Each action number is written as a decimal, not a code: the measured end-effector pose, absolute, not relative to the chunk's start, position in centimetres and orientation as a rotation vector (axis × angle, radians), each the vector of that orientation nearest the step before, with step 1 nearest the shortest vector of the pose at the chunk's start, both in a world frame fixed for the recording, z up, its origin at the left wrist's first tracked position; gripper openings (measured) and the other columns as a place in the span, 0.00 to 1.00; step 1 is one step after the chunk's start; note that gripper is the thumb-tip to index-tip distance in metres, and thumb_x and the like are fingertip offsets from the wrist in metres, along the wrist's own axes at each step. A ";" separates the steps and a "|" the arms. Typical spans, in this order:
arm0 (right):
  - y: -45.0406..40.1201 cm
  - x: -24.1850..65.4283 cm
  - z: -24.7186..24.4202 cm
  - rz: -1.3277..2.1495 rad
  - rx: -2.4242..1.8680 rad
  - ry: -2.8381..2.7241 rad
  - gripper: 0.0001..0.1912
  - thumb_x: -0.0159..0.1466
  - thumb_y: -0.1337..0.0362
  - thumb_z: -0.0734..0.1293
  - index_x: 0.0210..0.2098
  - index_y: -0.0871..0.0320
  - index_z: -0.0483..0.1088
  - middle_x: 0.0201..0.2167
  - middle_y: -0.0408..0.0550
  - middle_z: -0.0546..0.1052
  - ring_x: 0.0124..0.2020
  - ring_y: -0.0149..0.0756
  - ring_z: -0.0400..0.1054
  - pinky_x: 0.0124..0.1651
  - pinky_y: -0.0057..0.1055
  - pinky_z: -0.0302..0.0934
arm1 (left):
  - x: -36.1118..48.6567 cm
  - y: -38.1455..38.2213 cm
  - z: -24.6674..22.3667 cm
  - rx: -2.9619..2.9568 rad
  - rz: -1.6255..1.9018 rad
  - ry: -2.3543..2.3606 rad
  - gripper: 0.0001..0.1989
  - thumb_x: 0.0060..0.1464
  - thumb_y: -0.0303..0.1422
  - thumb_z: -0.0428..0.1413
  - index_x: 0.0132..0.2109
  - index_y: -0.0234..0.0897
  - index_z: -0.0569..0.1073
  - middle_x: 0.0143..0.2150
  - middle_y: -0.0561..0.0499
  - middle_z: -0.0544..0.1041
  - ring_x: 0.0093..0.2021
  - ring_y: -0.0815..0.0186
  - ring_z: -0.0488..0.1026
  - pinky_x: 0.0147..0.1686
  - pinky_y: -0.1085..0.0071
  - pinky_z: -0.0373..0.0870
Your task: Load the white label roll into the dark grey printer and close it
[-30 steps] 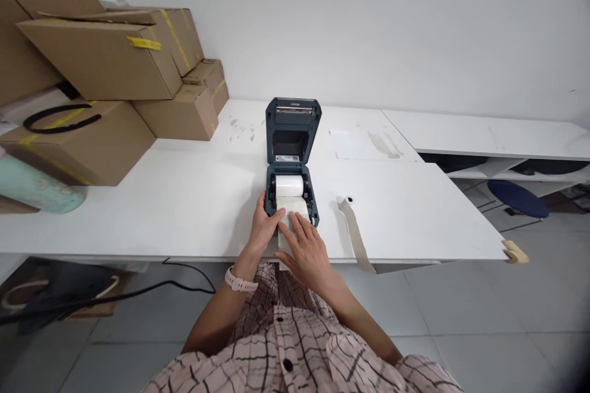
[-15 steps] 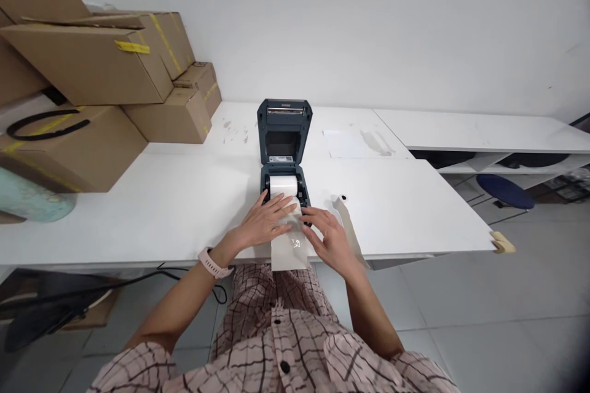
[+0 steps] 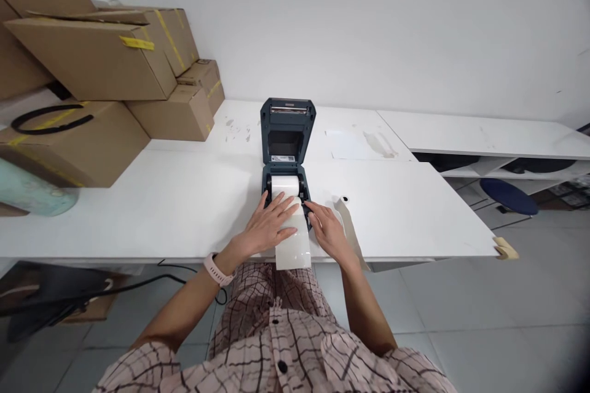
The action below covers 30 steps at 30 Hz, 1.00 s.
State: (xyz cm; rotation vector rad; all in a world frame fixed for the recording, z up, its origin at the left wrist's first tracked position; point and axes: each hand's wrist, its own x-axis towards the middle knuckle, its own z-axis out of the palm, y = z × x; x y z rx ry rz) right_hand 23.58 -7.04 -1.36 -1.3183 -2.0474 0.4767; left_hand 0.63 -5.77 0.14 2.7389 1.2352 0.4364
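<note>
A dark label printer (image 3: 286, 135) stands on the white table with its lid tipped up and back. Inside lies a white label roll (image 3: 284, 185), and its label strip (image 3: 294, 252) runs out toward me over the table's front edge. My left hand (image 3: 267, 221) lies across the strip and the printer's left front, fingers spread. At the printer's right front side, my right hand (image 3: 328, 230) touches the edge with its fingertips, fingers bent and partly apart. Just right of that hand lies a small roll (image 3: 350, 221) with a loose greyish strip hanging past the edge.
Several cardboard boxes (image 3: 96, 61) are stacked at the left. A pale green bottle-like thing (image 3: 37, 190) lies beside them. Flat paper (image 3: 348, 144) rests toward the back. A blue stool (image 3: 509, 195) stands at the right, and a black cable (image 3: 138, 282) hangs below the table.
My right hand has moved off the label strip to the printer's right front side. My left hand stays on the strip. The whole view has shifted slightly.
</note>
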 end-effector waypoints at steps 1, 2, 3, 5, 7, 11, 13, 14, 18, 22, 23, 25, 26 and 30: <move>-7.0 23.8 -1.2 0.479 -1.314 -2.042 0.23 0.75 0.55 0.54 0.63 0.53 0.68 0.60 0.56 0.75 0.62 0.51 0.68 0.63 0.54 0.64 | 1.0 -6.3 -0.1 2.749 0.474 1.267 0.30 0.68 0.48 0.44 0.72 0.41 0.59 0.74 0.44 0.60 0.75 0.50 0.51 0.72 0.41 0.39; -6.8 24.0 -0.7 0.469 -1.305 -2.028 0.23 0.75 0.54 0.55 0.63 0.53 0.69 0.60 0.56 0.75 0.62 0.51 0.67 0.63 0.55 0.63 | 1.4 -7.1 -0.4 2.761 0.521 1.294 0.30 0.69 0.46 0.43 0.71 0.39 0.60 0.73 0.43 0.61 0.75 0.50 0.52 0.72 0.41 0.41; -6.3 24.3 -0.1 0.450 -1.290 -2.002 0.23 0.74 0.52 0.56 0.63 0.53 0.68 0.61 0.57 0.74 0.64 0.51 0.67 0.64 0.55 0.62 | 1.9 -7.9 -0.8 2.772 0.571 1.317 0.29 0.70 0.45 0.43 0.71 0.36 0.60 0.72 0.41 0.62 0.74 0.51 0.54 0.72 0.42 0.43; -4.2 24.7 2.0 0.394 -1.230 -1.909 0.26 0.73 0.48 0.57 0.66 0.51 0.65 0.65 0.56 0.71 0.67 0.51 0.63 0.67 0.56 0.59 | 2.6 -9.9 -1.5 2.801 0.668 1.333 0.30 0.69 0.44 0.44 0.71 0.31 0.59 0.72 0.39 0.63 0.74 0.51 0.56 0.72 0.47 0.47; -0.4 24.6 5.1 0.373 -1.138 -1.805 0.31 0.72 0.43 0.56 0.69 0.50 0.60 0.68 0.56 0.66 0.69 0.49 0.60 0.68 0.54 0.57 | 3.0 -12.0 -2.1 2.823 0.748 1.340 0.32 0.69 0.44 0.46 0.71 0.30 0.58 0.72 0.37 0.63 0.74 0.51 0.55 0.72 0.49 0.49; 9.8 22.7 11.6 0.528 -1.008 -1.741 0.41 0.68 0.33 0.52 0.72 0.47 0.52 0.74 0.50 0.55 0.72 0.49 0.54 0.71 0.53 0.52 | 3.3 -14.9 -2.7 2.802 0.843 1.367 0.32 0.68 0.41 0.48 0.73 0.31 0.55 0.71 0.37 0.64 0.74 0.52 0.54 0.72 0.47 0.51; 13.5 21.4 13.8 0.668 -0.964 -1.763 0.42 0.67 0.31 0.50 0.70 0.48 0.56 0.72 0.50 0.59 0.72 0.49 0.54 0.71 0.55 0.50 | 3.2 -15.7 -2.8 2.777 0.866 1.373 0.31 0.68 0.39 0.49 0.73 0.32 0.55 0.71 0.37 0.64 0.74 0.52 0.54 0.71 0.45 0.52; 14.4 20.9 14.5 0.725 -0.950 -1.769 0.42 0.67 0.30 0.48 0.68 0.50 0.60 0.71 0.51 0.62 0.71 0.50 0.56 0.71 0.56 0.50 | 3.1 -16.0 -3.0 2.760 0.876 1.371 0.30 0.68 0.39 0.49 0.72 0.32 0.56 0.71 0.37 0.64 0.74 0.51 0.54 0.71 0.44 0.53; 10.7 20.2 14.4 0.685 -0.924 -1.718 0.40 0.68 0.32 0.49 0.59 0.53 0.71 0.62 0.52 0.72 0.67 0.48 0.62 0.71 0.52 0.50 | 2.4 -16.9 -3.4 2.605 1.039 1.328 0.22 0.67 0.34 0.51 0.66 0.37 0.67 0.65 0.41 0.73 0.70 0.54 0.63 0.67 0.47 0.63; 0.4 20.6 10.1 0.509 -0.898 -1.612 0.28 0.73 0.41 0.51 0.52 0.48 0.75 0.55 0.49 0.76 0.62 0.45 0.66 0.66 0.48 0.59 | 1.7 -17.1 -2.8 2.209 1.444 1.425 0.19 0.66 0.31 0.52 0.62 0.44 0.71 0.60 0.45 0.77 0.65 0.59 0.70 0.62 0.56 0.70; -1.9 20.6 8.6 0.509 -0.937 -1.564 0.25 0.73 0.44 0.53 0.51 0.47 0.76 0.53 0.49 0.77 0.59 0.46 0.68 0.64 0.48 0.61 | 1.6 -16.8 -2.4 2.068 1.536 1.505 0.21 0.66 0.32 0.53 0.64 0.46 0.69 0.63 0.45 0.75 0.66 0.58 0.69 0.63 0.55 0.69; -5.4 20.3 5.4 0.529 -1.038 -1.500 0.19 0.72 0.48 0.59 0.45 0.47 0.77 0.46 0.50 0.79 0.54 0.47 0.72 0.60 0.50 0.65 | 1.6 -15.5 -1.4 1.779 1.638 1.644 0.26 0.66 0.38 0.53 0.69 0.47 0.63 0.70 0.43 0.65 0.71 0.54 0.61 0.68 0.50 0.62; -6.4 20.2 4.0 0.555 -1.088 -1.470 0.17 0.71 0.49 0.61 0.43 0.48 0.77 0.44 0.50 0.80 0.52 0.47 0.72 0.60 0.50 0.65 | 1.6 -14.6 -0.8 1.643 1.627 1.665 0.30 0.66 0.42 0.53 0.72 0.48 0.58 0.74 0.43 0.58 0.74 0.52 0.55 0.70 0.49 0.58; -6.8 20.0 -0.2 0.721 -1.191 -1.334 0.24 0.67 0.48 0.65 0.58 0.49 0.70 0.61 0.53 0.72 0.64 0.47 0.64 0.67 0.51 0.59 | 1.8 -10.3 0.7 1.192 1.367 1.542 0.41 0.63 0.52 0.52 0.75 0.52 0.44 0.79 0.46 0.41 0.77 0.47 0.41 0.70 0.48 0.58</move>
